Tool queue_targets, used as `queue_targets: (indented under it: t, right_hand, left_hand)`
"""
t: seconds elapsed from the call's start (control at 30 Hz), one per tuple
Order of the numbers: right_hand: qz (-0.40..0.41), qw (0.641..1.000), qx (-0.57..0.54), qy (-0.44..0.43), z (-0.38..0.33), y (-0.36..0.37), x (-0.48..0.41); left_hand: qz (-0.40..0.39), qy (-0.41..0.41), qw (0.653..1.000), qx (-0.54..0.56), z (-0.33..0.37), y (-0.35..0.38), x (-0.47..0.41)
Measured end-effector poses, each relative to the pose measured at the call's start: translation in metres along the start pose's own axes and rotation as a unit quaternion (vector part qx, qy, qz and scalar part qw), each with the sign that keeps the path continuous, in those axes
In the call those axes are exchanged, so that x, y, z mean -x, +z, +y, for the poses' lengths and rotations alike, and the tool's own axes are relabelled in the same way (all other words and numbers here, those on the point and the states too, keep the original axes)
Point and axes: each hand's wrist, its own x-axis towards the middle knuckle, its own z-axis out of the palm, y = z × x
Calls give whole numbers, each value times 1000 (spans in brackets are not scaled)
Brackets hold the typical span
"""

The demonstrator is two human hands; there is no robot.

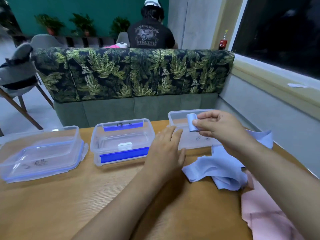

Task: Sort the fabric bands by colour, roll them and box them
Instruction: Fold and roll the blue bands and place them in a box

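A wooden counter [69, 205] meets a bench whose back [131, 73] bears a leaf print. Behind it a person [150, 33] sits before a teal wall [86, 7] with potted plants [50, 24]. A grey chair [19, 70] stands on the left, and a dark window [280, 32] is on the right.

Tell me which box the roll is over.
The rightmost box, plain-rimmed; the right hand pinches the blue roll over it. Left box and middle box carry blue trim.

The black T-shirt [147, 38] reads "ATHLETIC", perhaps "FIGHTER" arched above; handwritten marks on the clear boxes [41, 162] are illegible.
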Motion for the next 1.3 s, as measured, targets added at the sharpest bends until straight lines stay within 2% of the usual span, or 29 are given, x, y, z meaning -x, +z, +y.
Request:
queue_targets:
  t: [0.1, 0.2, 0.3, 0.43, 0.8, 1.03, 1.17, 1.3]
  right_hand:
    - [7, 996, 87, 1, 3, 5, -46]
    - [6, 986, 164, 38, 15, 23, -88]
    - [-35, 964, 253, 78, 25, 42, -118]
    - [-67, 928, 356, 84, 28, 63, -138]
    - [-66, 921, 364, 126, 33, 77, -152]
    - [-77, 894, 438, 64, 28, 76, -141]
    - [-73, 913, 394, 77, 24, 62, -136]
    - [-13, 945, 327, 1, 9, 32, -113]
  left_hand:
    - [-28, -6, 996, -80, 1, 15, 3]
    - [-33, -2, 993, -112, 0, 23, 9]
    - [-25, -6, 992, -122, 0, 26, 9]
    - [-7, -1, 992, -126, 1, 29, 9]
    - [-16, -3, 990, -141, 2, 27, 8]
    - [-17, 0, 991, -136, 1, 28, 8]
    - [-24, 4, 991, -135, 1, 27, 9]
    - [-24, -5, 994, -110, 0, 24, 11]
